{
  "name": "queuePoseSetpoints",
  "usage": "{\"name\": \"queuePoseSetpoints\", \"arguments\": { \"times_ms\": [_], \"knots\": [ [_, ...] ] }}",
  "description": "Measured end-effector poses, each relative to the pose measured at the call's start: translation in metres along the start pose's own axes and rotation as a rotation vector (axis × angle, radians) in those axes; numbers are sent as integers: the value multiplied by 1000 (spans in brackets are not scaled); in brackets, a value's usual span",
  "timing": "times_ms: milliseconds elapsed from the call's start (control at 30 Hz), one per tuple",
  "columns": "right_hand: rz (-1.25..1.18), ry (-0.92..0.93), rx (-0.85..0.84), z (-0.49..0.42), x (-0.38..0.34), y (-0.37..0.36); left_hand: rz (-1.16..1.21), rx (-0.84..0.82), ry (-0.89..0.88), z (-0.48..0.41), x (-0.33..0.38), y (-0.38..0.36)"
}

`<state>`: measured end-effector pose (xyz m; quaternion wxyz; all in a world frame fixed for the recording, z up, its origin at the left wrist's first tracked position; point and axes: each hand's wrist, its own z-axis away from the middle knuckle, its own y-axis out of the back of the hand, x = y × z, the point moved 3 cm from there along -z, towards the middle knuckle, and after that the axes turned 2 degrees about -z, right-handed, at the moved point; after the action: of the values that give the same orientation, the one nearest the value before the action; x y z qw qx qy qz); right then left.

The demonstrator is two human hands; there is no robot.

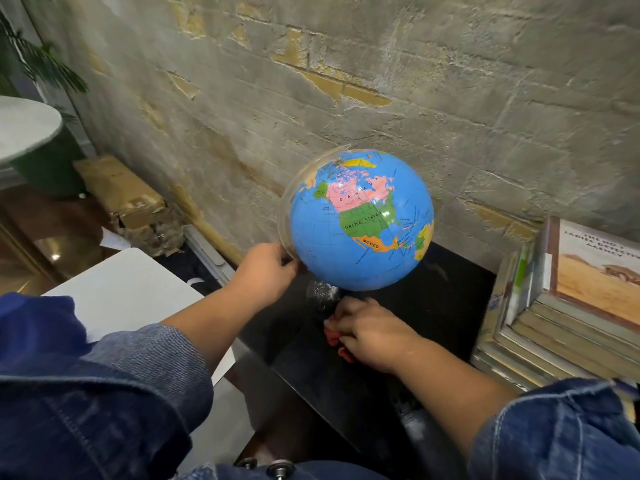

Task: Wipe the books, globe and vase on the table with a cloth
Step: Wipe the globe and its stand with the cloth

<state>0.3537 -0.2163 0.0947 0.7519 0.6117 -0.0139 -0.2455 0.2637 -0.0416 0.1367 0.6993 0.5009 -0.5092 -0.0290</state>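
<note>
A blue globe (360, 220) with a clear plastic arc stands on a black table (450, 296) against the wall. My left hand (266, 271) pinches the lower end of the clear arc at the globe's left side. My right hand (367, 332) grips a crumpled red cloth (334, 336) and holds it against the globe's clear base (320, 296), just under the sphere. A stack of books (568, 306) lies at the table's right end. No vase shows in this view.
A rough brick wall (346, 81) runs right behind the table. A white surface (128, 289) sits to the left, below table height, with a torn cardboard box (128, 199) and a green plant pot (48, 168) on the floor beyond it.
</note>
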Motion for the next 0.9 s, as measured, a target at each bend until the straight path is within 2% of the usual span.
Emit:
{"name": "queuePoseSetpoints", "arguments": {
  "times_ms": [67, 133, 200, 267, 433, 467, 567, 600, 700, 767, 833, 900],
  "knots": [
    [-31, -31, 3, 0, 6, 7, 15, 0, -3, 0, 1, 0],
    [-15, -45, 119, 0, 4, 10, 17, 3, -7, 1, 1, 1],
    [39, 26, 200, 2, -6, 3, 0, 3, -15, 1, 1, 1],
    [87, 107, 189, 6, -10, -8, -25, -1, -22, 1, 2, 2],
    [38, -148, 311, 14, 20, 8, -37, 0, -25, 2, 2, 2],
    [33, -133, 316, 13, 18, 9, -32, 0, -24, 2, 2, 2],
    [60, 73, 204, 9, 2, -8, -38, 2, -23, 1, 2, 3],
    [65, 82, 201, 11, 3, -11, -43, 1, -26, 1, 2, 3],
    [-13, -136, 324, 14, 31, -2, -52, 2, -35, 2, 3, 3],
    [-9, -233, 329, 13, 44, -1, -41, 1, -31, 1, 3, 3],
    [-41, -200, 280, 13, 39, -6, -36, 1, -28, 1, 3, 2],
    [13, -56, 205, 17, 29, -12, -31, 4, -22, 0, 1, 1]
  ]
}}
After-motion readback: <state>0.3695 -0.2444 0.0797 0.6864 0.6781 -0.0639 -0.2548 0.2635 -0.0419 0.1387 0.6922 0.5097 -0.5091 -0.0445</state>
